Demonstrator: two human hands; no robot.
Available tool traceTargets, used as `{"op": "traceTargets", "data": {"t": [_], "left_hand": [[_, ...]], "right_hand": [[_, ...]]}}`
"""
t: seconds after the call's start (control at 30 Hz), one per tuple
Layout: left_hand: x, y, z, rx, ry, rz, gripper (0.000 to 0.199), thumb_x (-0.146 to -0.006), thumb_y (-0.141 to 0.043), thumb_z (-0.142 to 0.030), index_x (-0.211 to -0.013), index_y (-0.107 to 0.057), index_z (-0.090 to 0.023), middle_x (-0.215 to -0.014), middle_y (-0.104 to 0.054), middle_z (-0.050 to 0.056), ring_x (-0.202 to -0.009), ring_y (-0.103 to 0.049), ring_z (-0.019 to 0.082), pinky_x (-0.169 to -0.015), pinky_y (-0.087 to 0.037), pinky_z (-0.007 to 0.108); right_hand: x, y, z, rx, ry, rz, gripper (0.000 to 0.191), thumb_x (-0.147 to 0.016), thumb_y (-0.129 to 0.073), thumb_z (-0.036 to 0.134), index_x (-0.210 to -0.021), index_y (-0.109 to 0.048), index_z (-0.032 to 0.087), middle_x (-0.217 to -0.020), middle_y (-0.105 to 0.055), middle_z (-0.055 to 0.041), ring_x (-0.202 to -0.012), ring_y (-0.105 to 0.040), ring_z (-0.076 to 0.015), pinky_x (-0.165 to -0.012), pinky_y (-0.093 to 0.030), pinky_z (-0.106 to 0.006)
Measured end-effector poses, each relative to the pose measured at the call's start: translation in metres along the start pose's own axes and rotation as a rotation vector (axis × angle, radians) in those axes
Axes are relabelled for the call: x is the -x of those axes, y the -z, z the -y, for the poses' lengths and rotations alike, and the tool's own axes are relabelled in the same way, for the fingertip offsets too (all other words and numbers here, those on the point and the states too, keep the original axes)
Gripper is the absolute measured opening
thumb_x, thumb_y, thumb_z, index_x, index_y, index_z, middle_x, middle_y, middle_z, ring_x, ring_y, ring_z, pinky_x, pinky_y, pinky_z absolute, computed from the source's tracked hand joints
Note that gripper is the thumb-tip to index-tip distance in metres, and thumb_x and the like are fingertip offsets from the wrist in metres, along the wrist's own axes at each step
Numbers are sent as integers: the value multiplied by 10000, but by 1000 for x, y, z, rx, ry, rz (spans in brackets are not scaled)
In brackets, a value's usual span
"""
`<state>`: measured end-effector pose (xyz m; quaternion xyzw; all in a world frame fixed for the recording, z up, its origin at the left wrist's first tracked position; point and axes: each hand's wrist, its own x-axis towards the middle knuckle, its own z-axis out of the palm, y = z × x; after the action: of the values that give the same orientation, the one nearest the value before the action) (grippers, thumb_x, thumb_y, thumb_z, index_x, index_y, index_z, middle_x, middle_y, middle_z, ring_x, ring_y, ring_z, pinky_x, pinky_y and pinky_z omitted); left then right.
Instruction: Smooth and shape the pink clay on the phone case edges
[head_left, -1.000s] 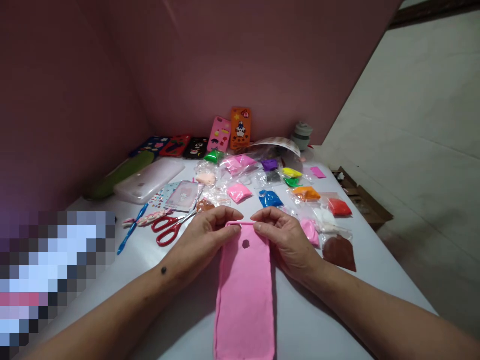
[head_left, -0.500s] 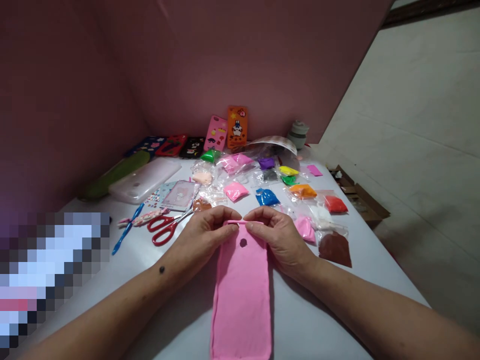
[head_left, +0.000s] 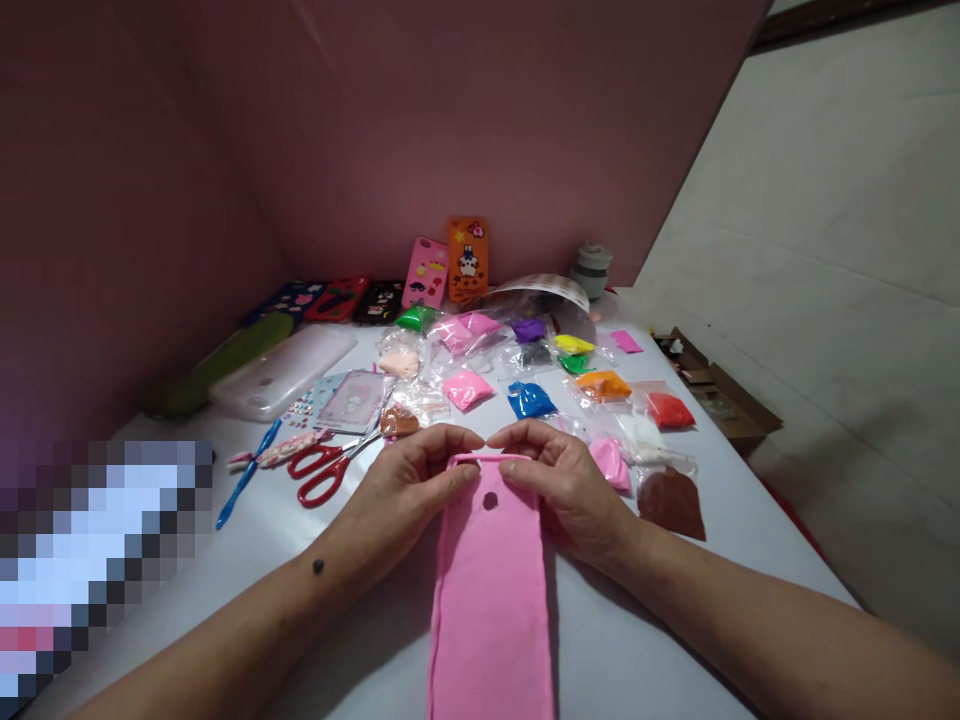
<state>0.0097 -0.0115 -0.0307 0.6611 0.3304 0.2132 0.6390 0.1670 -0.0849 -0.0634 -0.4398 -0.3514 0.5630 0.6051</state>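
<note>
A long pink clay-covered piece [head_left: 491, 600] with a small dark hole near its far end lies at the front centre. My left hand [head_left: 424, 475] pinches the left part of its far edge between thumb and fingers. On the right part of that edge, my right hand [head_left: 551, 475] pinches in the same way. A thin raised pink strip runs along the edge between both thumbs. The two index fingertips nearly touch just beyond it.
Red-handled scissors [head_left: 322, 480] and a blue tool [head_left: 247, 480] lie left. Bags of coloured clay, one blue [head_left: 532, 398], one brown [head_left: 670, 500], spread beyond and right. Decorated phone cases, an orange one [head_left: 469, 258] upright, stand at the back near a lidded jar [head_left: 591, 268].
The camera view has shifted a little, so the hands and pink piece appear slightly lower. My right thumb sits a bit farther right along the edge, and both hands keep their pinch.
</note>
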Motion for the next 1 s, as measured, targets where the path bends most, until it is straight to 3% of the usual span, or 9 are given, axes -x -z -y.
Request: {"op": "traceTargets", "data": {"t": [0.3, 0.6, 0.77, 1.0], "left_hand": [[2, 0, 2, 29, 46, -27, 166, -799, -628, -304, -909, -627, -181, -832, -622, 12, -753, -540, 142, -661, -409, 253], [5, -7, 4, 76, 76, 35, 157, -829, -579, -302, -938, -599, -190, -819, -617, 10, -749, -545, 151, -667, -418, 273], [8, -4, 4, 126, 113, 57, 166, -835, -558, -315, -932, -580, -182, -808, -600, 14, -728, -537, 148, -638, -415, 265], [9, 2, 10, 96, 86, 40, 224, -830, -584, -361, -980, -554, -196, -873, -603, 27, -773, -551, 163, -667, -439, 278]], "right_hand": [[3, -1, 7, -35, -61, 6, 266, -670, -697, 184, -921, -608, 182, -736, -614, -10, -603, -551, -119, -588, -408, -254], [6, -3, 14, 120, -48, 18, 94, -745, -666, 198, -814, -612, 163, -710, -580, 13, -619, -527, -87, -585, -404, -207], [6, -2, 10, 30, -70, 19, 154, -747, -685, 184, -887, -620, 181, -782, -612, 1, -658, -557, -90, -611, -436, -208], [6, -2, 8, -54, -132, 6, 158, -733, -709, 185, -868, -627, 174, -712, -609, 1, -590, -552, -88, -563, -428, -209]]}}
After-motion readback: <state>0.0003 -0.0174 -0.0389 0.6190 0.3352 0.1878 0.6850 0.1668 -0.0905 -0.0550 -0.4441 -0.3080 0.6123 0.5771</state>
